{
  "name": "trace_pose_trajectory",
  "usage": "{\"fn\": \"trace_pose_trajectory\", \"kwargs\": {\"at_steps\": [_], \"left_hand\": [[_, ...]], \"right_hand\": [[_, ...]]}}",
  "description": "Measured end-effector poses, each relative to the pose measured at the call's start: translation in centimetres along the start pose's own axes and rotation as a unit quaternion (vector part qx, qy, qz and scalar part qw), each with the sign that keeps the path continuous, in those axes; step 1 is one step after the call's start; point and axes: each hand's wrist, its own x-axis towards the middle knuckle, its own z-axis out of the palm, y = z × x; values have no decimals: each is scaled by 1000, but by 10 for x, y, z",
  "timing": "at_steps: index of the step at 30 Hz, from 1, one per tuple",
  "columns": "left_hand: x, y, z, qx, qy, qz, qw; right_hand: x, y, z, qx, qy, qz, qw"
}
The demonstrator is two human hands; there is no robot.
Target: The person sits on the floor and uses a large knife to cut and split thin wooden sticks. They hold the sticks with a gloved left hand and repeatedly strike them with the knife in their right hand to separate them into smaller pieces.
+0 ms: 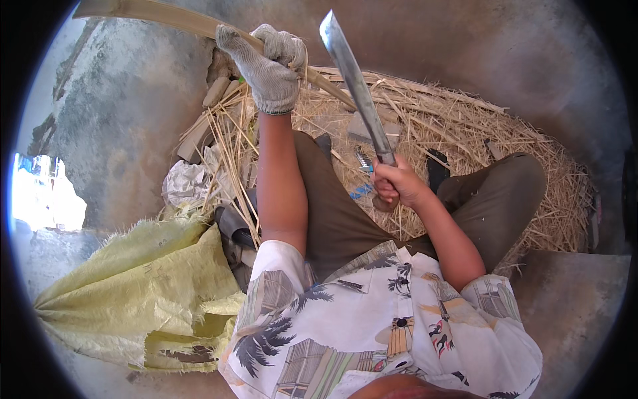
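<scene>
My left hand (269, 66), in a pale knitted glove, is closed round a long bamboo strip (169, 16). The strip runs from the upper left, through the glove, down toward the middle of the straw. In my bare right hand (397, 183) is the handle of a machete (359, 83). Its long steel blade points up and slightly left, with the bright tip near the top of the picture. Blade and bamboo are apart in the picture. My right fingers wrap round the handle and hide most of it.
Straw and thin bamboo shavings (465, 126) cover the floor round my bent legs. A torn yellow woven sack (153, 286) lies at the lower left, near crumpled white paper (189, 183). A grey wall (143, 113) rises on the left. A flat block (372, 130) sits among the shavings.
</scene>
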Motion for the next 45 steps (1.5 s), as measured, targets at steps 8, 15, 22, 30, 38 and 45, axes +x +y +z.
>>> {"fn": "trace_pose_trajectory", "kwargs": {"at_steps": [8, 15, 22, 30, 38, 45], "left_hand": [[0, -11, 5, -49, -3, 18, 999], [-4, -12, 13, -5, -19, -12, 1000], [-5, -9, 13, -26, -25, -16, 999], [-5, -10, 10, -23, 9, -17, 1000], [-1, -14, 19, -2, -5, -18, 1000], [-6, -14, 12, -23, -4, -14, 1000]], "right_hand": [[5, 6, 5, 5, 221, -373, 901], [50, 68, -53, -456, 304, -1, 837], [56, 59, -55, -9, 114, 197, 974], [18, 8, -11, -205, 299, -117, 925], [40, 40, -38, -358, 313, -280, 834], [67, 76, -84, -375, 297, 79, 874]]}}
